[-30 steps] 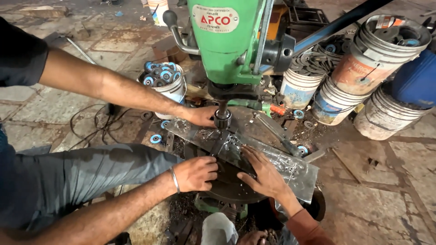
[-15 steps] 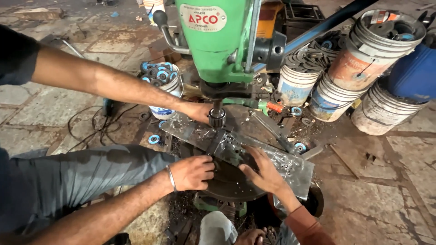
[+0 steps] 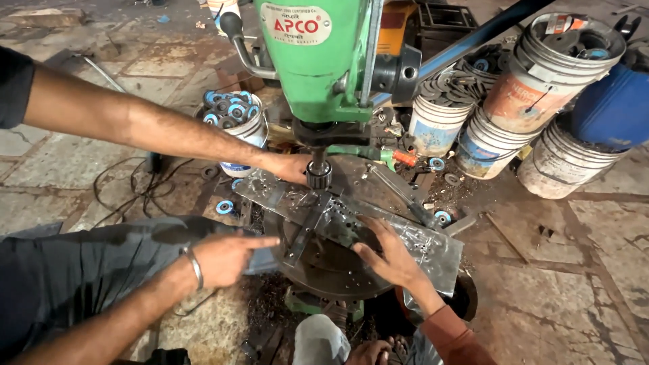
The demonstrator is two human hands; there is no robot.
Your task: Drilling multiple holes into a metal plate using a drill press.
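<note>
Head view: a long, shiny grey steel plate with rows of drilled holes (image 3: 419, 247) lies across the round dark worktop (image 3: 324, 267) of a green pillar drill (image 3: 324, 61). Its long axis runs from the upper left, under the drill's chuck (image 3: 318, 174), down to the lower right. The plate lies just ahead of the right hand (image 3: 226, 257), off the tip of its outstretched index finger. That hand hangs beside the worktop's edge and does not touch the plate. Its grip is half folded: the index finger is straight, the others are curled in, and it pinches nothing. The left hand (image 3: 291, 167) is the nearer one. It rests on the plate's upper-left end, touching it just beside the chuck. Its fingers are hidden behind the chuck, so I cannot tell whether that grip is spread or pressed together. A co-worker's hand in a rust-red sleeve (image 3: 392, 257) lies flat, fingers spread, on the middle of the plate.

Counted: one drill, one plate, three hands at the worktop. There is one white bucket of blue-centred wheels (image 3: 236, 122) on the left. On the stone floor (image 3: 574, 284) to the right stand four pale buckets and one blue drum (image 3: 615, 101). At least three loose blue-centred wheels lie around the worktop.
</note>
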